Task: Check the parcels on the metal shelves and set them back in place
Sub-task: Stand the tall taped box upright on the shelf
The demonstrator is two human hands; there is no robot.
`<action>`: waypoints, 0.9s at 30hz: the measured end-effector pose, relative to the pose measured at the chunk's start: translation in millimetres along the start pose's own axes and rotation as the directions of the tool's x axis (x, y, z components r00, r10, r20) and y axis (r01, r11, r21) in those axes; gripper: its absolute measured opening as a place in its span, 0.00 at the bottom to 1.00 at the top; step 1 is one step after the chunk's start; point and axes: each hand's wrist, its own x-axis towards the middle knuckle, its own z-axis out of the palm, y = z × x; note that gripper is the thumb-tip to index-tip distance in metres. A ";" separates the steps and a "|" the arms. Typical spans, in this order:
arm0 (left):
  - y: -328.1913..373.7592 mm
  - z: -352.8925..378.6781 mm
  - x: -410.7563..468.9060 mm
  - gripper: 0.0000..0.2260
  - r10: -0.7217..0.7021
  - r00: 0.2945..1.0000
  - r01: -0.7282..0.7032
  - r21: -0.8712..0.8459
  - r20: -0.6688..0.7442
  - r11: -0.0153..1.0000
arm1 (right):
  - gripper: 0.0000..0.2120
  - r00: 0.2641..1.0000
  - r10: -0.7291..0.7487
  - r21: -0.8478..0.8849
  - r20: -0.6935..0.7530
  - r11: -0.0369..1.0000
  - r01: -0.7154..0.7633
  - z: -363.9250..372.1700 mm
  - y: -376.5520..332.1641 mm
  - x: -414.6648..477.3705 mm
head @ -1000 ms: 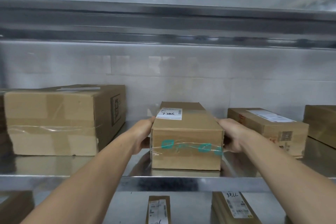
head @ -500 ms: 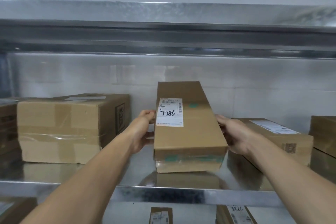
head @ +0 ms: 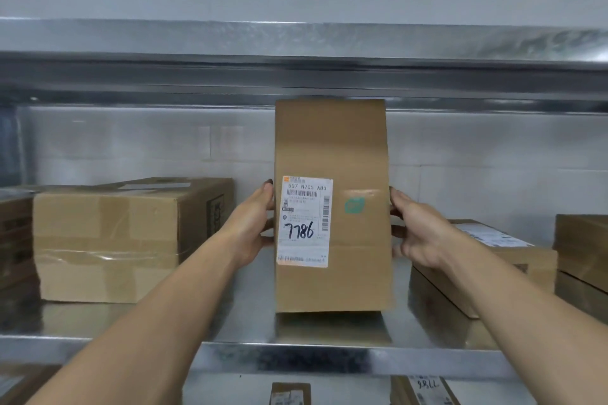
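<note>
Parcel is upright on its short end, broad face to camera, mid-span on the metal shelf. Its lower end sits at the shelf deck; can't tell whether it touches or hangs just clear. Its top end reaches the underside of the upper shelf in this view.

Left hand grips the parcel's left edge, thumb on the front corner, the other fingers wrapped behind and mostly hidden. Right hand grips the right edge, fingers curled round it. Both hands hold at about mid-height.

White label is on the parcel's front, lower left, handwritten "7786", printed "507 N705 A83". Teal sticker sits just right of the label.

Left of the parcel: large taped carton, well apart. Right of the parcel: flat labelled box, partly behind the right hand, and beyond that a stack of boxes. Below the parcel, on the next level down: two smaller labelled parcels and, the second marked "9866", partly cut off.
</note>
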 end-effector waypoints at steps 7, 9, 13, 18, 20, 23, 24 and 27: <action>-0.9 -3.4 -4.0 0.23 0.013 1.000 -0.013 0.039 -0.004 0.999 | 0.14 0.999 -0.021 -0.079 0.025 0.997 0.023 8.8 -3.3 -5.0; -0.8 -4.3 -6.4 0.20 0.014 1.000 -0.014 0.047 0.001 0.999 | 0.15 0.999 -0.017 -0.082 0.033 0.996 0.019 10.1 -1.3 -7.0; 1.2 -5.2 -5.6 0.19 0.027 1.000 -0.027 0.055 0.004 0.998 | 0.15 0.999 -0.020 -0.079 0.042 0.997 0.023 10.4 -1.8 -6.9; 2.0 -13.6 -0.3 0.16 0.028 0.999 -0.029 0.058 0.017 0.998 | 0.15 0.999 -0.026 -0.246 0.028 0.969 0.033 1.7 -8.7 -3.0; 2.9 -15.6 -1.4 0.16 0.022 1.000 -0.022 0.041 0.012 0.999 | 0.16 0.999 -0.032 -0.292 0.022 0.956 0.037 -1.5 -12.7 -3.2; 3.8 -16.3 -2.7 0.14 0.022 1.000 -0.023 0.031 0.021 0.999 | 0.15 0.998 -0.039 -0.221 0.048 0.974 0.048 -5.8 -18.9 -3.8; 4.1 -15.4 -3.9 0.14 0.024 1.000 -0.025 0.020 0.013 1.000 | 0.14 0.998 -0.037 -0.191 0.058 0.980 0.047 -5.9 -21.0 -5.6; 0.2 -14.9 -2.8 0.15 0.022 0.999 -0.023 -0.021 -0.029 1.000 | 0.12 0.998 -0.027 -0.131 0.064 0.991 0.036 -5.4 -22.9 -7.9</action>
